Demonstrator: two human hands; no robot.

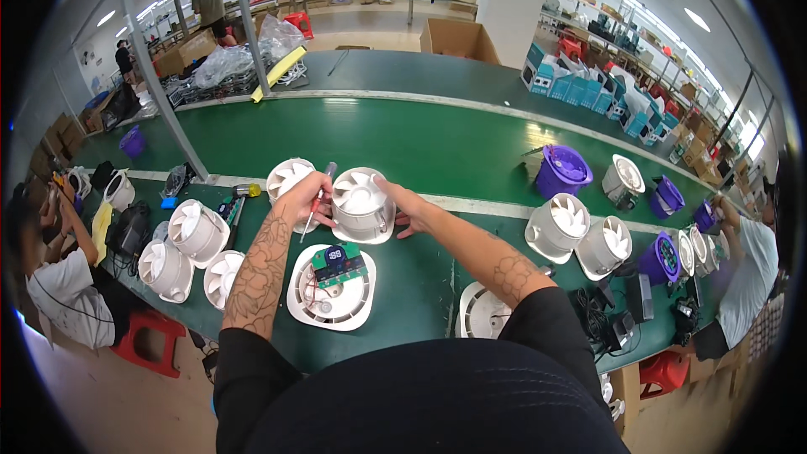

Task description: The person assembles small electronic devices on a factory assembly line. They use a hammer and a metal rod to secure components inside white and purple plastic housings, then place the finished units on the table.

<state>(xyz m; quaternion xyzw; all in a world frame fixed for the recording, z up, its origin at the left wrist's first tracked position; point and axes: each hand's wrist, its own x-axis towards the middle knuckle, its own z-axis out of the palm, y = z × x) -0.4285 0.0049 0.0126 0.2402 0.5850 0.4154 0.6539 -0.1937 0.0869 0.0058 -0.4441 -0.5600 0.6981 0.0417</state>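
Note:
My left hand (pixel 309 202) is closed around a screwdriver (pixel 317 201) with a red shaft, its tip pointing down toward me. Its fingers also reach the left side of a white fan housing (pixel 361 220), whose blades face up. Against the right side of that housing rests my right hand (pixel 405 206), thumb near the rim and fingers curled by the wall. Just nearer to me lies a white round-vented base (pixel 330 307). On it sits a green circuit board (pixel 340 264) with a lit display and thin red wires. Another white fan housing (pixel 288 175) stands partly hidden behind my left hand.
More white fan housings (pixel 198 231) stand left, and others (pixel 559 227) right. A second white base (pixel 483 311) is partly under my right forearm. Purple housings (pixel 563 170) are on the green belt (pixel 403 139). Black adapters (pixel 639 298) lie right. People work at both sides.

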